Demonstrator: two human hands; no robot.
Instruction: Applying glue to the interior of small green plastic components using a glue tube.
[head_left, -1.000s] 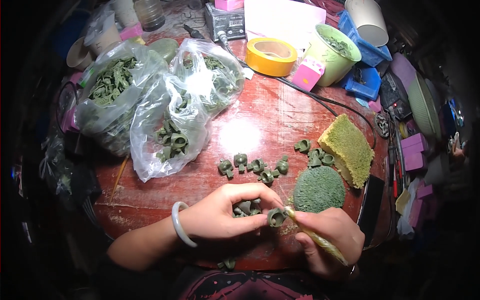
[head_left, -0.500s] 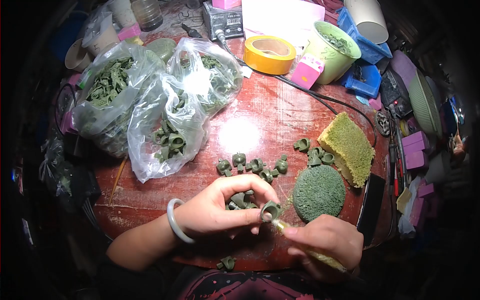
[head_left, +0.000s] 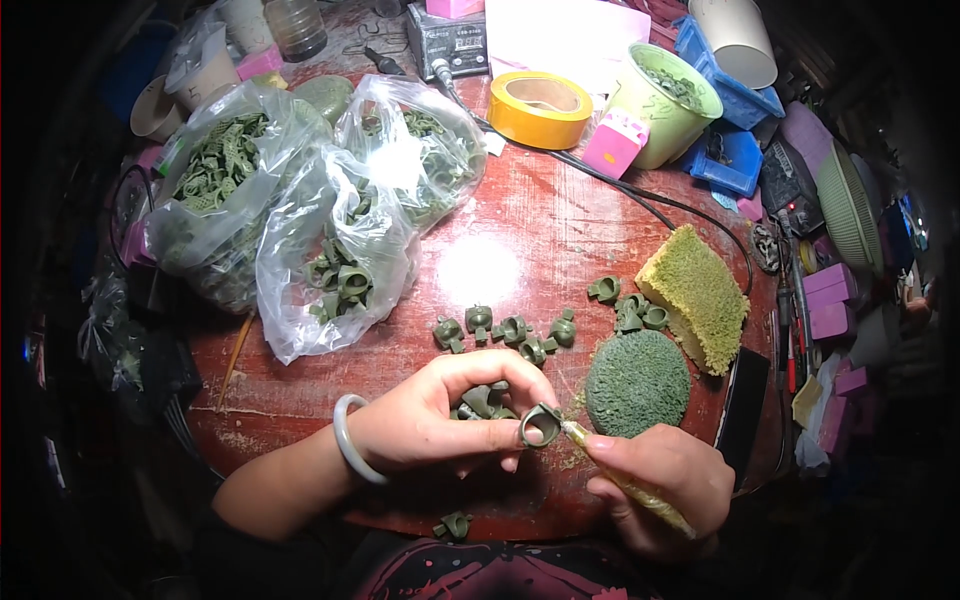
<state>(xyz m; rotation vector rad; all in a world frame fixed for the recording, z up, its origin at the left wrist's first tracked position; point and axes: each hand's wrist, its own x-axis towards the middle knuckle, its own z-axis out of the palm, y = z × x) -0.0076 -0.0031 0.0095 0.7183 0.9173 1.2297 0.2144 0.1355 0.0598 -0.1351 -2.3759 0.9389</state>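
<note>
My left hand [head_left: 465, 400], with a pale bangle at the wrist, pinches a dark green ring [head_left: 541, 428] between thumb and fingers, its round opening facing me. Several more green pieces [head_left: 485, 402] show within the curl of that hand; whether it holds them too I cannot tell. Closed in my right hand [head_left: 655, 490] is a slim tool [head_left: 632, 480] with a yellowish wrapped handle. Its narrow tip is at the ring's right edge, touching or nearly so. Several similar green rings [head_left: 512, 330] lie just beyond my left hand, and one [head_left: 453, 526] lies by the table's near edge.
A round green pad [head_left: 638, 385] and a yellow-green sponge [head_left: 695, 300] lie to the right. Clear plastic bags [head_left: 290, 220] of green pieces stand at the left. Farther back are yellow tape [head_left: 540, 110], a pale green bucket [head_left: 665, 105], a cable [head_left: 640, 190] and a control box [head_left: 447, 45].
The tool tip has moved from inside the ring's opening to its upper right edge, and my right hand has shifted slightly right. The ring has turned so its opening shows more fully.
</note>
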